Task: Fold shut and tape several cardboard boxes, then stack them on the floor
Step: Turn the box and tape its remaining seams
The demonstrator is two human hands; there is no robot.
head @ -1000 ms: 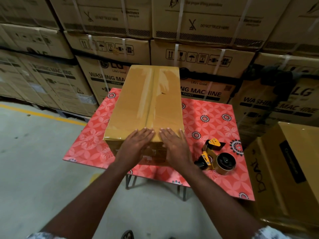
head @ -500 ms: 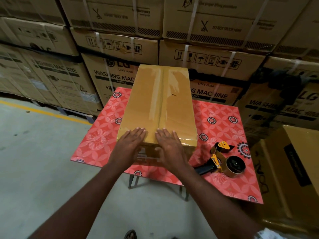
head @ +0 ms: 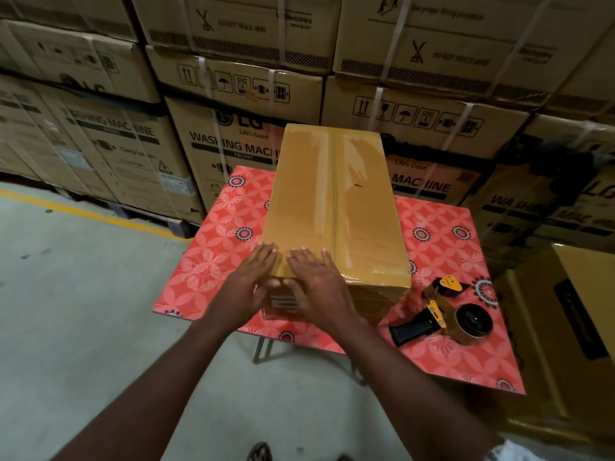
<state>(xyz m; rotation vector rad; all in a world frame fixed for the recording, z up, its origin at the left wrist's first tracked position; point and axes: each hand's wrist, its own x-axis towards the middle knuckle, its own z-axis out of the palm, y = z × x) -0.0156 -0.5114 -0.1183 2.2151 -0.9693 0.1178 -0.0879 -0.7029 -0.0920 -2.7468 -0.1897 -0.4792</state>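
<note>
Cartons [head: 233, 134] stacked wall-high behind the table, and the print's easy enough to read: "LG", "Life's Good", "WASHING MACHINE", "FRONT", plus "DO NOT TRUCK HERE" on the upper row. There are also the usual handling icons (arrows, glass, umbrella), and white straps run down over them.

The box [head: 336, 207] being worked on is plain brown. It lies lengthwise on the red flower-pattern table [head: 213, 261], flaps down, with shiny tape along the centre seam. There's a small label on its near end, too blurry to read.

Both hands are flat on the top at the near edge, fingers straight and not wrapped round anything. The left hand [head: 246, 287] is right at the near-left corner and the right hand [head: 319, 291] is just beside it.

Edge-wise, the box's near end sits close to the table's near edge. The yellow and black tape dispenser [head: 446, 314] lies on the table to the right, apart from the box. Another cardboard box [head: 572, 327] with dark print stands tight against the table's right side. On the left, concrete floor [head: 83, 311] stretches out to a yellow line [head: 83, 211].
</note>
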